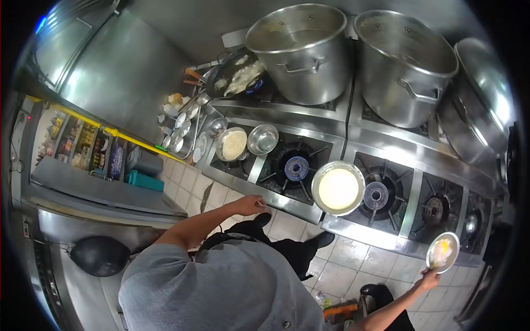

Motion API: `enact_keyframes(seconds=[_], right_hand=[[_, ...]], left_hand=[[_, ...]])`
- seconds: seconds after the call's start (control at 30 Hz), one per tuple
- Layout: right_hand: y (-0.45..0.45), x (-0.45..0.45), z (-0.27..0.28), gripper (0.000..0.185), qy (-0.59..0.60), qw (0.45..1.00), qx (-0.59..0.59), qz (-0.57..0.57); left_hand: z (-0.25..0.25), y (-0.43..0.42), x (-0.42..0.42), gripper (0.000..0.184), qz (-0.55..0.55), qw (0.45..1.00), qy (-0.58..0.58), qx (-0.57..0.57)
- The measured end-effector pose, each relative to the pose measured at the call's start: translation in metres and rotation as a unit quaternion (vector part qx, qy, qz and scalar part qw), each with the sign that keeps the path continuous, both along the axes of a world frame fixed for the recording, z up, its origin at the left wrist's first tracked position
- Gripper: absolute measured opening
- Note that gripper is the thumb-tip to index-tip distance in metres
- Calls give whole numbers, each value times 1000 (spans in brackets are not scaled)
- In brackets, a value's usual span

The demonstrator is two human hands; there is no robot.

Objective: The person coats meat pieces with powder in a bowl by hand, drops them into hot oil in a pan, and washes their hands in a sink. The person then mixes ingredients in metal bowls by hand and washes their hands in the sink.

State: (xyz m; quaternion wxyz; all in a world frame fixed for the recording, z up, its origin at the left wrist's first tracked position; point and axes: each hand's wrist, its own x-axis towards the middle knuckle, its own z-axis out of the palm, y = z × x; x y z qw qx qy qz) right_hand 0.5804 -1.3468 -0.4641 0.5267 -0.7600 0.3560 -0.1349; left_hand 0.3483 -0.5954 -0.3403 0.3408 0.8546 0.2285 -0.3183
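Observation:
My right hand [428, 279] grips the rim of a small metal bowl [451, 263], with its fingers closed on it. Inside lies an egg [442, 249] with an orange yolk, held out over the front edge of the stove at the right. My left hand [249, 205] is in front of the stove with its fingers curled. What it holds, if anything, is hidden. Nearest it is a front burner [296, 168] with a bluish centre. A large metal bowl [361, 199] of pale yellow liquid rests on the stove between my two hands.
Two tall stockpots [309, 74] [395, 91] stand at the back. A black pan [218, 88] holds frying food. Left of the burner are a bowl of pale grainy food [234, 144] and a metal bowl [263, 139]. Ladles [182, 127] cluster beyond. Another person's shoe [375, 289] shows low right.

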Motion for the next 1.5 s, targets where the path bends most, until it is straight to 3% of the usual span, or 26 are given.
enact_keyframes(seconds=[0.07,0.1,0.13,0.2,0.23,0.4,0.47,0.57,0.6,0.63,0.7,0.73,0.77,0.83,0.93,1.0,1.1,1.13,1.3,1.37,1.5], right_hand=[[56,-48,45,25,0,1000,13,8],[80,-73,47,28,-17,1000,24,-2],[104,-94,63,24,42,999,20,3],[180,-148,108,18,11,991,130,-34],[198,-173,106,17,17,990,135,21],[357,-261,161,15,-3,973,207,100],[412,-295,179,15,-3,977,197,83],[468,-356,181,16,16,978,203,48],[486,-373,185,15,15,978,209,19],[503,-388,192,15,35,975,220,-12],[518,-419,191,15,53,970,237,-23],[529,-430,197,11,65,969,234,-52],[538,-441,203,7,78,966,231,-82],[547,-457,203,7,95,968,216,-90],[557,-458,210,6,104,964,226,-94],[556,-456,208,5,96,966,223,-93],[540,-453,198,6,75,969,223,-71],[543,-444,206,10,80,971,209,-81],[531,-434,214,16,85,969,214,-90],[527,-432,216,11,71,967,223,-97],[519,-429,213,9,69,969,217,-94]], left_hand=[[-7,2,14,45,-31,999,-20,-35],[-13,1,20,45,-2,990,-63,-127],[-8,-7,30,45,21,969,-95,-226],[-4,-21,45,38,42,934,-52,-351],[-9,-31,52,37,26,914,-49,-403],[-32,-44,72,45,-103,929,-83,-347],[-67,-46,98,57,69,964,-94,-240],[-140,-56,134,66,14,977,-135,-165],[-139,-61,140,68,13,978,-114,-174],[-174,-75,152,70,18,986,-93,-134],[-154,-85,149,50,32,973,-118,-197],[-145,-92,148,37,152,941,-76,-293],[-130,-99,148,27,207,934,-67,-285],[-114,-98,149,25,170,949,-40,-262],[-162,-130,145,19,109,966,-101,-212],[-152,-133,127,24,245,941,-1,-234],[-140,-130,112,25,292,929,-20,-225],[-165,-135,112,28,280,932,-21,-231],[-186,-128,100,25,252,945,-47,-201],[-139,-111,96,19,271,920,-7,-282],[-127,-104,94,21,310,906,-41,-285]])
